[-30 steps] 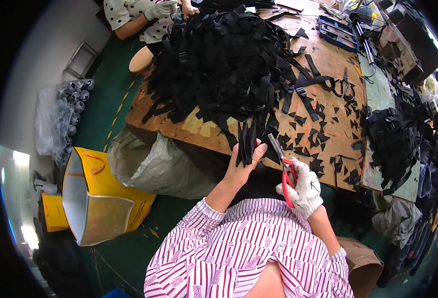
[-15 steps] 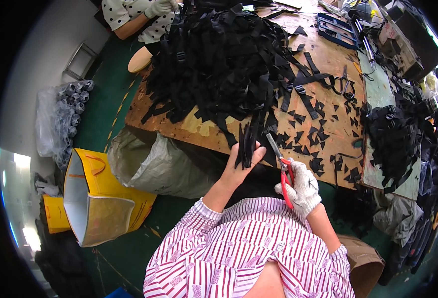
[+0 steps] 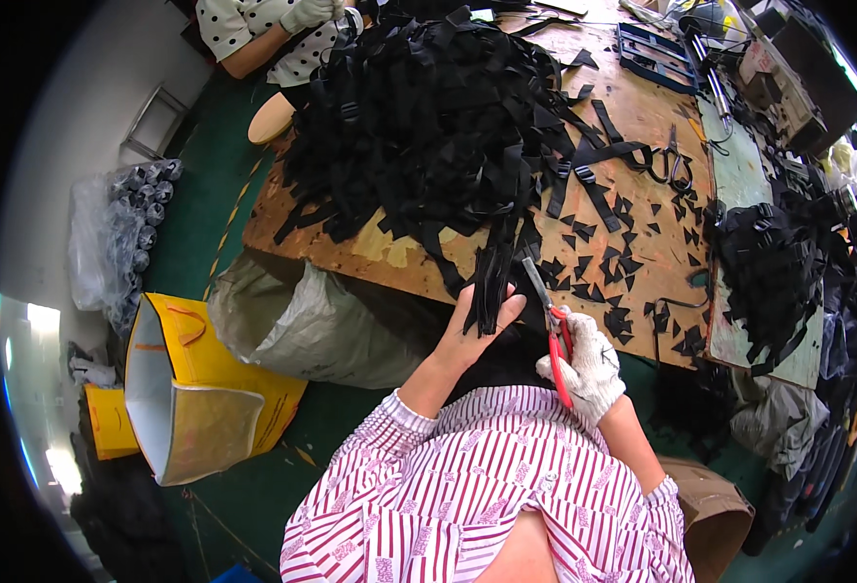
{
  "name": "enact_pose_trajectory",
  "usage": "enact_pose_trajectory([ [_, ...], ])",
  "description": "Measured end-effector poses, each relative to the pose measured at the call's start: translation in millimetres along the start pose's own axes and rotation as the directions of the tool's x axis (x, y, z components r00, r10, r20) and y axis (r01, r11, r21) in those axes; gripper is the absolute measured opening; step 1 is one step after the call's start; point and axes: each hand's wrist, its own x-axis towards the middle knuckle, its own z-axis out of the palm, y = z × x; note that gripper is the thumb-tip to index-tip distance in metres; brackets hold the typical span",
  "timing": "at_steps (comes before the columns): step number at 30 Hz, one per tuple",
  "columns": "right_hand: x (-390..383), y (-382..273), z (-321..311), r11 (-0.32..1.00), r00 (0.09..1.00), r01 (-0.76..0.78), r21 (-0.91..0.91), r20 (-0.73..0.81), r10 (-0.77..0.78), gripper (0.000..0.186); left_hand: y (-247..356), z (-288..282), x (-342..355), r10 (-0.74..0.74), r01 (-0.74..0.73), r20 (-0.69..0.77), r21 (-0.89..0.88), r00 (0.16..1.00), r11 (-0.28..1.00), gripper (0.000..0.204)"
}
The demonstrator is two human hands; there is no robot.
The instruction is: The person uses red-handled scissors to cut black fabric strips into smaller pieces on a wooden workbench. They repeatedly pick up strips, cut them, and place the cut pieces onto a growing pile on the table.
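My bare left hand (image 3: pixel 467 325) is closed around a bundle of black webbing straps (image 3: pixel 490 290) at the near edge of the wooden table. The straps stand up out of the grip toward the pile. In my gloved right hand (image 3: pixel 589 365) are red-handled pliers (image 3: pixel 556 335) with a long metal head; its tip points up, just right of the straps and apart from them. A large heap of black straps (image 3: pixel 419 126), some with buckles, covers the table in front of me.
Small black triangular offcuts (image 3: pixel 608 262) lie scattered on the wooden table (image 3: pixel 656 321). Scissors (image 3: pixel 673 160) and a blue tray (image 3: pixel 656 58) lie farther off. Below the edge hang a grey sack (image 3: pixel 321 330) and a yellow bag (image 3: pixel 205 360). A co-worker's gloved hand (image 3: pixel 307 12) shows at far left.
My left hand and the strap bundle have shifted very slightly right. The pliers stay almost where they were, in the right hand.
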Motion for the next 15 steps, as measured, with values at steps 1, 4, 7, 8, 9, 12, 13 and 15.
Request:
enact_pose_trajectory([
  [1, -1.1, -0.4, 0.6, 0.999, 1.000, -0.026, 0.023, -0.005, 0.026, 0.069, -2.5, 0.2, 0.8, 0.002, -0.002, 0.003, -0.001, 1.000, 1.000, 0.030],
  [4, -6.2, -2.8, 3.2, 0.985, 0.994, -0.109, 0.131, 0.031, 0.106, 0.065, 5.7, -0.7, 6.8, -0.132, 0.132, 0.025, -0.020, 0.991, 0.991, 0.029],
  [7, -10.6, -1.8, 6.3, 0.968, 0.989, -0.146, 0.204, 0.055, 0.137, 0.061, 7.0, -5.9, 13.7, -0.192, 0.200, 0.090, -0.082, 0.977, 0.976, 0.029],
  [8, -12.2, -3.5, 4.6, 0.964, 0.988, -0.154, 0.218, 0.047, 0.147, 0.060, 7.9, -5.6, 15.6, -0.187, 0.201, 0.129, -0.108, 0.974, 0.974, 0.029],
  [9, -12.3, -3.7, 4.3, 0.963, 0.987, -0.162, 0.216, 0.058, 0.153, 0.060, 5.4, -5.7, 14.7, -0.177, 0.189, 0.112, -0.112, 0.978, 0.976, 0.028],
  [12, -10.5, -6.0, 0.8, 0.967, 0.983, -0.174, 0.184, 0.086, 0.161, 0.059, 2.5, -6.2, 12.8, -0.158, 0.167, 0.088, -0.104, 0.984, 0.981, 0.027],
  [13, -7.7, -7.5, -1.3, 0.973, 0.983, -0.168, 0.158, 0.096, 0.155, 0.058, 5.9, -8.6, 14.0, -0.159, 0.168, 0.096, -0.089, 0.983, 0.982, 0.027],
  [15, -3.7, -8.3, -3.7, 0.983, 0.988, -0.136, 0.123, 0.092, 0.125, 0.057, 4.1, -8.2, 10.8, -0.110, 0.114, 0.075, -0.048, 0.991, 0.992, 0.027],
])
